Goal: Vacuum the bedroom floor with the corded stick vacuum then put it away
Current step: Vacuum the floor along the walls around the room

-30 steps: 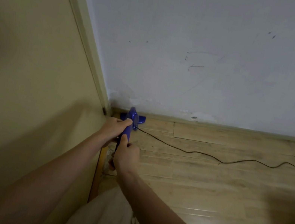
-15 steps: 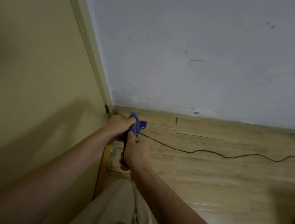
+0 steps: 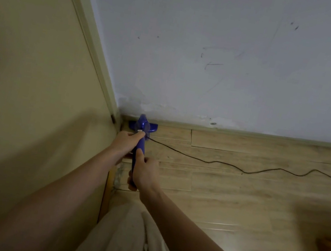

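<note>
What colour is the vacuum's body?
Blue; the vacuum shows best in the head view.

The blue corded stick vacuum (image 3: pixel 142 130) is placed at the centre of the frame, its head set on the pale wooden plank floor (image 3: pixel 236 193) in the corner where the scuffed white wall (image 3: pixel 216 57) above meets the beige panel (image 3: pixel 24 78) on the left. The left hand (image 3: pixel 126 141) is wrapped around the shaft, with the right hand (image 3: pixel 144 173) just below it. The thin black cord (image 3: pixel 230 165) is trailed from the vacuum across the floor to the right edge.
</note>
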`<state>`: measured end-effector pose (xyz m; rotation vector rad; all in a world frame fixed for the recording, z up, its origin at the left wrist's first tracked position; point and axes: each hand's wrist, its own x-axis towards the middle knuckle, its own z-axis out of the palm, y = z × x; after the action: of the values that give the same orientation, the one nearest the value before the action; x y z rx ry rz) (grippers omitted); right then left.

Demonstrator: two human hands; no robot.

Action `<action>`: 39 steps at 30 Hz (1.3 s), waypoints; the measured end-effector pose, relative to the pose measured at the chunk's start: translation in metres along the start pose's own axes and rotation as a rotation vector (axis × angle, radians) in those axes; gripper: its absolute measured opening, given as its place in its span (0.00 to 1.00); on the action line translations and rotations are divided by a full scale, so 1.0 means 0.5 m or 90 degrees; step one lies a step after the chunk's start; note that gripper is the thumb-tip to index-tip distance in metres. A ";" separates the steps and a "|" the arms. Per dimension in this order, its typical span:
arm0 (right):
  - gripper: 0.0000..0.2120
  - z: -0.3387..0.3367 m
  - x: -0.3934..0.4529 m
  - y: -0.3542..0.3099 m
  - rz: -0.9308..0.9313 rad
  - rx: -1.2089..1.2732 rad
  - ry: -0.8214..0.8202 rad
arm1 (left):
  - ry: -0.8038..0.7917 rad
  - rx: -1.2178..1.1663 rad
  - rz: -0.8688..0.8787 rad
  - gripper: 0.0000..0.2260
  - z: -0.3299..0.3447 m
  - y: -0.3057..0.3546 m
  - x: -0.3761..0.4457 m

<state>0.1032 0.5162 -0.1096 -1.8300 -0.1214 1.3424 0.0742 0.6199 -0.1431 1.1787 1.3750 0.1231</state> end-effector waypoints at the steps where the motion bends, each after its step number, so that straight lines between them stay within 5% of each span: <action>1: 0.17 0.010 -0.003 -0.001 -0.003 -0.002 -0.002 | 0.009 0.002 0.001 0.16 -0.008 0.000 -0.002; 10: 0.18 0.107 -0.033 -0.040 -0.052 -0.042 -0.003 | 0.078 -0.077 -0.003 0.10 -0.109 0.023 -0.026; 39: 0.16 0.165 -0.035 -0.003 -0.018 0.078 0.082 | -0.008 0.003 0.041 0.14 -0.125 0.010 -0.041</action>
<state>0.0285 0.5543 -0.1015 -1.7987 0.0029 1.1823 0.0218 0.6435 -0.1111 1.2259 1.3273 0.1586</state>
